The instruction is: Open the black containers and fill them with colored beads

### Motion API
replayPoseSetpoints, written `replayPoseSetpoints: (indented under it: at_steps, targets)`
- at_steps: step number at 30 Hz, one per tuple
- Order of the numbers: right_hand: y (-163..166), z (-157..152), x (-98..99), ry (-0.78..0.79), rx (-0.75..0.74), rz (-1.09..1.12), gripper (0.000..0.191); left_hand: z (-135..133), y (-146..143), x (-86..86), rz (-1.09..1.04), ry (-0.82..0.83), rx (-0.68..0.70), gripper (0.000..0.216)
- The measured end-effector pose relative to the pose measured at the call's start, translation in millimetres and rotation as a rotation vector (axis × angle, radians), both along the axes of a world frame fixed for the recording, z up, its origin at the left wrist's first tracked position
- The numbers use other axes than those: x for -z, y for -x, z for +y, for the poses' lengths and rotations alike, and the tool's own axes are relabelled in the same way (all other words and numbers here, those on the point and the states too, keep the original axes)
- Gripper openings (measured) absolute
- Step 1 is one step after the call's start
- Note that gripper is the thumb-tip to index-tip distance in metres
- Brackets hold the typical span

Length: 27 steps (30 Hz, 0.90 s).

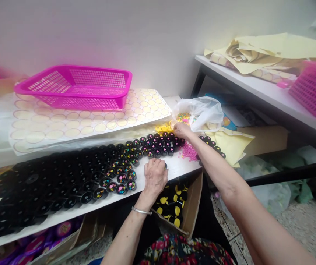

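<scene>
My left hand (155, 175) is closed on the white table beside the rows of black cups. The dark rim of a small black cup (165, 166) shows at its fingers; the rest is hidden by the hand. Farther back, my right hand (182, 130) reaches to a small heap of yellow plastic pieces (163, 129), its fingers curled and their tips hidden. Many round black cups (122, 178) cover the table; those toward the right hold small coloured beads or candies. Loose pink pieces (189, 151) lie below my right wrist.
A clear plastic bag (202, 112) with coloured bits stands behind my right hand. A pink basket (75, 88) rests on sheets of round stickers (91, 125). Below the table edge, a cardboard box (193, 206) holds black and yellow pieces. A white shelf (246, 88) stands at right.
</scene>
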State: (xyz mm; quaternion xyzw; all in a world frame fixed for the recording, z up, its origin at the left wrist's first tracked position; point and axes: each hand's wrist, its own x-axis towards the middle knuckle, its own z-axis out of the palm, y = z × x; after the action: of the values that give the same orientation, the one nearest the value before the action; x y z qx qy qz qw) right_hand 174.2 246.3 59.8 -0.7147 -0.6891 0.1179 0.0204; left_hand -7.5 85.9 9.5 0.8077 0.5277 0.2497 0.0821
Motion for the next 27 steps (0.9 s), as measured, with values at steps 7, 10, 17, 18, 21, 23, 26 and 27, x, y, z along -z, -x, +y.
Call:
replayPoseSetpoints:
  at_steps: [7, 10, 17, 18, 21, 23, 26, 27]
  targets:
    - [-11, -40, -11.5, -0.376, -0.106, 0.155, 0.024, 5, 4, 5.6, -0.325, -0.049, 0.001, 0.029]
    - [3, -96, -13.8, -0.598, -0.288, 0.170, 0.024, -4, 0, -8.9, -0.734, 0.068, -0.122, 0.033]
    - [41, -204, 10.1, -0.878, -0.661, 0.006, 0.022, -18, -3, -38.1, -1.473, 0.941, -0.045, 0.025]
    - [43, -209, 14.0, -0.877, -0.638, 0.045, 0.021, -20, -1, -36.4, -1.473, 0.961, -0.054, 0.023]
    - [42, -214, 18.8, -0.738, -0.552, 0.201, 0.023, -25, 6, -27.0, -1.383, 0.987, -0.081, 0.023]
    - [40, -213, 17.0, -0.579, -0.565, 0.280, 0.022, -29, 9, -21.6, -1.306, 0.988, -0.067, 0.025]
    - [36, -205, 13.7, -0.426, -0.565, 0.347, 0.018, -30, 10, -18.7, -1.278, 0.966, -0.048, 0.029]
    - [36, -201, 14.0, -0.416, -0.540, 0.361, 0.017, -29, 9, -18.6, -1.303, 0.942, -0.063, 0.030]
